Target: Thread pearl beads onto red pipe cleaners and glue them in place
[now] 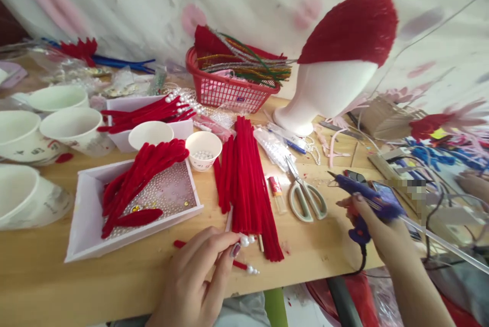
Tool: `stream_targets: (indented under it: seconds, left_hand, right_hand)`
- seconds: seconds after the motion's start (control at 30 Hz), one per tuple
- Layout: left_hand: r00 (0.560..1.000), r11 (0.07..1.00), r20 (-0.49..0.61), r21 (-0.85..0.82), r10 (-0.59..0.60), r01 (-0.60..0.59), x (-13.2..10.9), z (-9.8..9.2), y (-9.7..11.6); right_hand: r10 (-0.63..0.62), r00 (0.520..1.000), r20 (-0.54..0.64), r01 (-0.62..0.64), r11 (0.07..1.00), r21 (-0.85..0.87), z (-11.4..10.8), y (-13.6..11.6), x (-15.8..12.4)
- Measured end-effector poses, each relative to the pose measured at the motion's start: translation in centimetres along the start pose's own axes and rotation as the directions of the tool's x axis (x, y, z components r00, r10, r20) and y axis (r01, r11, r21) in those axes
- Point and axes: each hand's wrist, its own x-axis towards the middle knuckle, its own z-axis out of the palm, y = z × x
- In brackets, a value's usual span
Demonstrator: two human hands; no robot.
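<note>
My left hand [202,271] is pinched at the front of the table, with white pearl beads [246,240] at its fingertips. Whether these beads sit on a stem is hidden by the fingers. Under the hand lies a red fuzzy stem with small pearls [251,269] at its end; another red end [179,244] pokes out to the left. My right hand [369,220] grips a blue hot glue gun [359,192], its nozzle pointing left and a clear glue stick [446,243] out the back. Red pipe cleaners [246,179] lie in a bundle between both hands.
Scissors [307,197] and a lighter [275,187] lie mid-table. A white box [74,215] holds beads and red loops; paper cups [204,146] stand left. Behind are a red basket [229,92] and a white head form [324,90]. Another person's hand [473,182] shows right.
</note>
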Motion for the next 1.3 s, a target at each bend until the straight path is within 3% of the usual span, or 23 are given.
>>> stream_targets:
  seconds: [0.1, 0.2, 0.47, 0.57, 0.63, 0.7, 0.8, 0.87, 0.93, 1.0, 1.13, 1.2, 1.3]
  left_hand:
    - [1.0, 1.0, -0.018, 0.026, 0.01, -0.009, -0.1, 0.1, -0.3]
    - [0.999, 0.999, -0.049, 0.034, -0.006, 0.007, -0.4, 0.2, -0.6]
    - [0.994, 0.996, -0.108, 0.092, 0.017, -0.007, -0.4, 0.2, -1.1]
    - [0.991, 0.995, -0.134, 0.094, -0.025, 0.038, -0.3, 0.3, -1.8]
    - [0.984, 0.991, -0.144, 0.069, -0.1, 0.111, -0.3, 0.4, -2.3]
    - [0.975, 0.984, -0.146, 0.031, -0.17, 0.176, -0.1, 0.5, -2.6]
    - [0.962, 0.972, -0.139, -0.027, -0.236, 0.235, 0.2, 0.8, -1.8]
    - [0.943, 0.957, -0.167, -0.082, -0.289, 0.279, 0.5, 0.8, -0.4]
    - [0.916, 0.935, -0.202, -0.149, -0.347, 0.321, 0.9, 0.5, 1.2]
    - [0.903, 0.908, -0.169, -0.223, -0.395, 0.356, 1.4, -0.1, 2.5]
    - [0.88, 0.779, -0.026, -0.48, -0.474, 0.405, 2.8, -1.1, 4.1]
    - [0.877, 0.694, 0.007, -0.608, -0.48, 0.385, 3.4, -1.0, 4.8]
    - [0.868, 0.587, 0.021, -0.728, -0.496, 0.353, 3.5, 0.1, 5.8]
  right_hand:
    - [0.088, 0.996, -0.009, -0.088, 0.993, -0.073, 0.8, 0.6, 1.3]
    - [0.083, 0.997, 0.004, -0.081, 0.986, -0.144, 1.2, 1.4, 1.1]
    - [-0.073, 0.997, 0.031, 0.077, 0.978, -0.196, 1.2, 2.7, -1.3]
    - [-0.157, 0.985, -0.067, 0.143, 0.973, -0.183, -0.2, 4.1, -2.9]
    - [-0.205, 0.951, -0.231, 0.161, 0.967, -0.195, -1.6, 4.8, -4.4]
    - [-0.26, 0.881, -0.395, 0.194, 0.961, -0.199, -2.6, 4.8, -6.2]
    - [-0.387, 0.798, -0.462, 0.334, 0.922, -0.196, -2.6, 2.7, -9.0]
    - [-0.505, 0.773, -0.384, 0.473, 0.862, -0.181, -1.5, 0.1, -10.7]
    - [-0.634, 0.743, -0.213, 0.622, 0.773, -0.13, 0.2, -2.8, -12.4]
    - [-0.732, 0.681, -0.006, 0.732, 0.68, -0.039, 2.1, -5.3, -14.0]
    - [-0.764, 0.6, 0.236, 0.745, 0.641, 0.183, 5.6, -7.7, -16.5]
    - [-0.728, 0.648, 0.224, 0.675, 0.685, 0.273, 7.0, -7.8, -17.3]
    - [-0.594, 0.798, 0.102, 0.52, 0.764, 0.382, 9.0, -7.8, -17.6]
